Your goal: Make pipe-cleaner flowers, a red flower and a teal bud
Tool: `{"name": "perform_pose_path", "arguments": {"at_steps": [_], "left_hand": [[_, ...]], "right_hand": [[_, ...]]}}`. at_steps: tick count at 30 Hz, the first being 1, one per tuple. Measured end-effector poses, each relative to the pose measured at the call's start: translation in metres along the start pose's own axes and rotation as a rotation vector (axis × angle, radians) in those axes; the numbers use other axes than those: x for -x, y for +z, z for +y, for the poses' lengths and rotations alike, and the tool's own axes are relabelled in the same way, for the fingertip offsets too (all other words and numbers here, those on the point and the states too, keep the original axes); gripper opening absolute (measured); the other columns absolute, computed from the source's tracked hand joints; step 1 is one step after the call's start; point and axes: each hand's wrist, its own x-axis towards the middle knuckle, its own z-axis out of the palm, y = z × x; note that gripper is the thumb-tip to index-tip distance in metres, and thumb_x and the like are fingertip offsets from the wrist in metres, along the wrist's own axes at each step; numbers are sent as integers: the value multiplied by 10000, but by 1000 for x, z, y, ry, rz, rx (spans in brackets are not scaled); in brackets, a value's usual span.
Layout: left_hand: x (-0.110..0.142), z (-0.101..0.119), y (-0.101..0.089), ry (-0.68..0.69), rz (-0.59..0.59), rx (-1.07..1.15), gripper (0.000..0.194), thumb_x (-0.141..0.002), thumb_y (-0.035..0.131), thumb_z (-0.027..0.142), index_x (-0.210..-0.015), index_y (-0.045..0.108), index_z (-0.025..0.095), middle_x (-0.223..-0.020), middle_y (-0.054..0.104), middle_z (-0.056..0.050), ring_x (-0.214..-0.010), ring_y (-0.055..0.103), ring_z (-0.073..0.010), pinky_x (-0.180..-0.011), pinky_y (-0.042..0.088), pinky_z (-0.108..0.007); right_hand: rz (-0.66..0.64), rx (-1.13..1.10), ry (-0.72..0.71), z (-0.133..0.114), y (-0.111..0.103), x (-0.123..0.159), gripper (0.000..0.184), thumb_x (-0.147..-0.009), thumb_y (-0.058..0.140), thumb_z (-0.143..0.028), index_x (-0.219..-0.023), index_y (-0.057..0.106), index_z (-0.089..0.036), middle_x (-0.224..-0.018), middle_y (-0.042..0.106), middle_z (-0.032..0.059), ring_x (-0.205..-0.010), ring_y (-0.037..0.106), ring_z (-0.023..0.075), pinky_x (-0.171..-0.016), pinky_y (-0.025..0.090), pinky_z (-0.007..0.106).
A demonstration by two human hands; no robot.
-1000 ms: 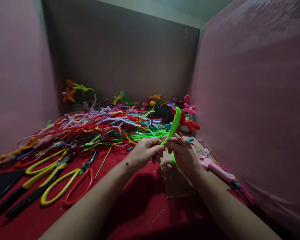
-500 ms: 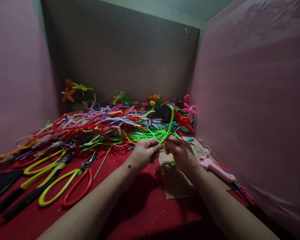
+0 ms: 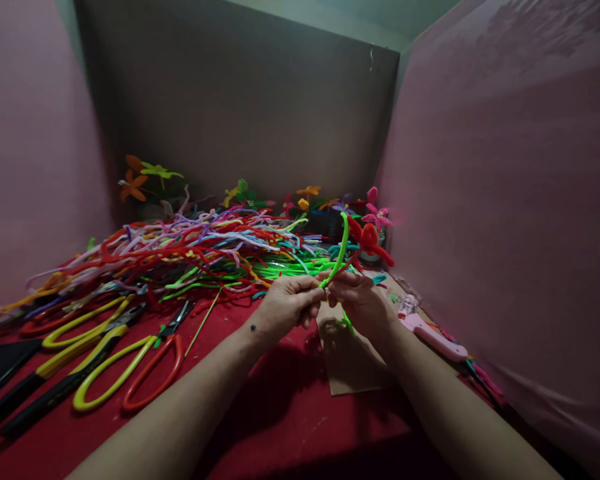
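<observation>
My left hand [image 3: 286, 303] and my right hand [image 3: 361, 301] meet over the red table, both pinched shut on a bright green pipe cleaner [image 3: 341, 250]. The green piece rises from my fingers in a narrow folded loop. A red pipe-cleaner flower [image 3: 369, 240] stands up beside that loop, its stem running down into my right hand's fingers. A short green end [image 3: 348, 324] hangs below my right hand. Under my hands lies a brown cardboard piece [image 3: 353, 367].
A big heap of coloured pipe cleaners [image 3: 180, 253] covers the table's back. Yellow and red scissors [image 3: 130, 373] and pliers [image 3: 55, 387] lie at the left. A pink glue gun [image 3: 433, 337] lies at the right. Finished flowers [image 3: 145, 180] stand by the back wall. Walls close in on three sides.
The green loop has narrowed and turned edge-on in my fingers, and the red flower has swung up to the right. My hands stay in about the same place.
</observation>
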Motion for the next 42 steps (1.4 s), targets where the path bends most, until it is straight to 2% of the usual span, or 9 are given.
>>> {"name": "perform_pose_path", "arguments": {"at_steps": [9, 12, 17, 21, 28, 31, 37, 39, 42], "left_hand": [[-3, -7, -15, -131, -300, 173, 240, -781, 576, 351, -812, 624, 118, -503, 515, 35, -326, 328, -15, -340, 180, -160], [-2, -6, -8, -28, -182, -54, 250, -825, 495, 355, -734, 585, 140, -517, 513, 28, -370, 397, -48, -384, 265, -175], [2, -9, 5, 265, 227, -643, 128, -785, 517, 222, -679, 572, 176, -522, 493, 25, -491, 465, -92, -494, 334, -202], [-1, -7, 5, 97, 149, -299, 228, -812, 471, 257, -610, 523, 167, -463, 463, 44, -363, 422, -69, -392, 317, -188], [-2, -4, -3, -76, -151, 159, 231, -779, 559, 342, -700, 587, 127, -471, 508, 43, -313, 406, -36, -344, 284, -156], [-1, -2, -3, -81, -151, 35, 284, -813, 508, 384, -689, 572, 136, -483, 511, 32, -331, 419, -52, -369, 298, -175], [3, -7, 2, 315, 251, -736, 150, -784, 542, 241, -646, 551, 181, -539, 509, 15, -511, 464, -99, -519, 322, -216], [3, -8, 3, 308, 240, -699, 186, -790, 495, 183, -605, 519, 179, -520, 477, 26, -474, 437, -84, -495, 308, -209], [2, -3, 1, 102, 87, -337, 243, -812, 467, 252, -584, 486, 173, -472, 452, 49, -359, 412, -63, -395, 294, -191]], "right_hand": [[-42, 26, -10, 2, -1, -2, 129, -591, 744, -219, -720, 750, -224, -662, 658, 1, -557, 488, 108, -532, 366, 251], [72, 115, -97, 3, 0, 0, 106, -621, 726, -235, -725, 745, -222, -685, 669, 7, -605, 506, 125, -538, 357, 249], [194, 281, -88, 3, 5, 4, 93, -660, 699, -290, -691, 714, -203, -620, 606, -4, -609, 473, 135, -568, 346, 267], [53, 280, -105, 7, 3, 3, 182, -759, 610, -302, -619, 660, -197, -561, 509, -24, -586, 442, 122, -611, 338, 273], [-55, 78, -69, 9, -2, -2, 80, -671, 698, -280, -697, 701, -204, -645, 574, -8, -590, 450, 117, -604, 367, 273], [17, 142, -118, 10, -2, -1, 112, -682, 690, -278, -602, 669, -203, -639, 568, -9, -612, 453, 126, -610, 357, 278], [169, 355, -161, 6, 4, 6, 256, -720, 652, -287, -493, 571, -200, -573, 487, -26, -615, 429, 130, -610, 317, 281], [132, 350, -145, 4, 6, 8, 220, -733, 642, -285, -531, 605, -207, -592, 502, -17, -624, 431, 138, -624, 318, 289], [82, 193, -101, 3, 7, 6, 170, -718, 651, -291, -562, 647, -223, -600, 520, -10, -589, 403, 136, -607, 327, 294]]}}
